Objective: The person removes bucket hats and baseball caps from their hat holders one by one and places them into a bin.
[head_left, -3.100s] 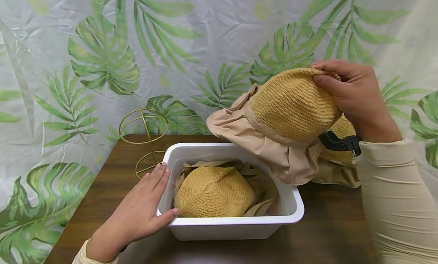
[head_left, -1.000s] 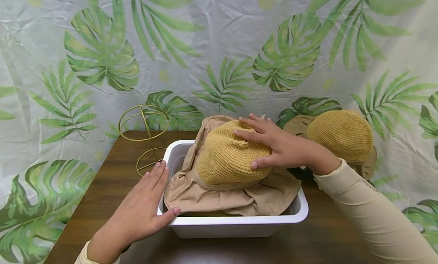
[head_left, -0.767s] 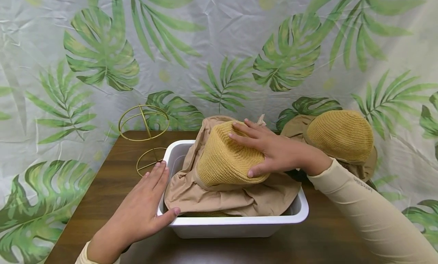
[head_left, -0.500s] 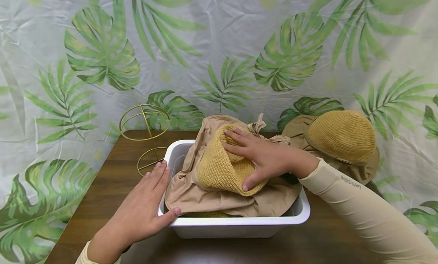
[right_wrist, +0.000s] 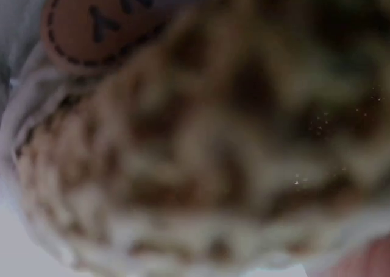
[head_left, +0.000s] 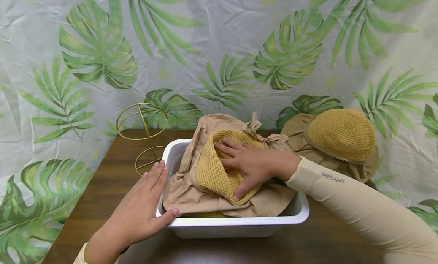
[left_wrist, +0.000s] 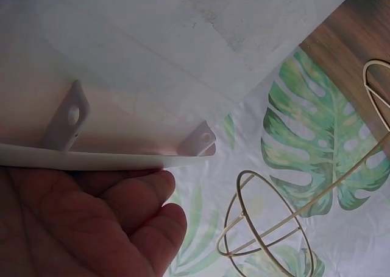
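Note:
A sun hat with a yellow knit crown (head_left: 213, 169) and a pale tan fabric brim (head_left: 205, 201) lies in the white plastic tub (head_left: 239, 221). My right hand (head_left: 251, 163) presses down into that crown with spread fingers, and the knit folds inward beneath them. In the right wrist view the blurred knit (right_wrist: 201, 167) fills most of the picture, beside a brown stitched label (right_wrist: 97, 27). My left hand (head_left: 137, 207) rests flat along the tub's left rim, thumb over the near corner. From below, the left wrist view shows its fingers (left_wrist: 140, 198) against the rim. A second knit hat under the first is mostly hidden.
Another yellow hat (head_left: 342, 135) with a darker tan brim sits behind the tub at the right. A gold wire stand (head_left: 142, 121) is at the back left of the dark wooden table (head_left: 113, 169). Behind hangs a leaf-print cloth (head_left: 222, 36).
My right hand has brought the pale-brimmed hat from the right into the tub, then pushed its crown inward, moving left and down. The brim's bow has come into view. My left hand stays put.

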`<act>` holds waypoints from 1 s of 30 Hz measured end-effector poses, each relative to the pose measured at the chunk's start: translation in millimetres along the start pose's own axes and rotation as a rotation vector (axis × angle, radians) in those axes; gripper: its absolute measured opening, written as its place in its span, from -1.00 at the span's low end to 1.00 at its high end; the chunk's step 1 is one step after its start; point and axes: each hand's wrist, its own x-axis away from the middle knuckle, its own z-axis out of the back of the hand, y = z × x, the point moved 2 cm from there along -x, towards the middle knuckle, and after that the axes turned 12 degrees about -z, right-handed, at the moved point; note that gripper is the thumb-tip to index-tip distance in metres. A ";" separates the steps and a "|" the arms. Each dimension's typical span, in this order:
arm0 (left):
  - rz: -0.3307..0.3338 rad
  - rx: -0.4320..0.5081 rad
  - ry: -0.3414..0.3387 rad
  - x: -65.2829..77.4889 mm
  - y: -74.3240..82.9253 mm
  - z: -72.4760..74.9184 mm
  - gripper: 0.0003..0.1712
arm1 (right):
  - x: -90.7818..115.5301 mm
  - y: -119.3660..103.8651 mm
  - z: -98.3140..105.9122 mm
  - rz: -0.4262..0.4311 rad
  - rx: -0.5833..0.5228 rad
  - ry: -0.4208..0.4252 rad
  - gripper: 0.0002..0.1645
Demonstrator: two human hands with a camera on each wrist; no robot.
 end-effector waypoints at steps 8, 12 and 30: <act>-0.002 0.005 0.006 0.7 -1.0 1.6 0.05 | -5.7 -6.4 -4.9 -0.054 0.065 -0.052 0.34; -0.007 0.002 0.012 0.5 -1.0 1.1 0.04 | -6.8 -6.3 -6.7 -0.048 0.053 -0.078 0.31; -0.004 0.000 0.026 0.4 0.8 2.1 0.04 | 46.2 -23.6 41.7 0.220 0.147 0.426 0.10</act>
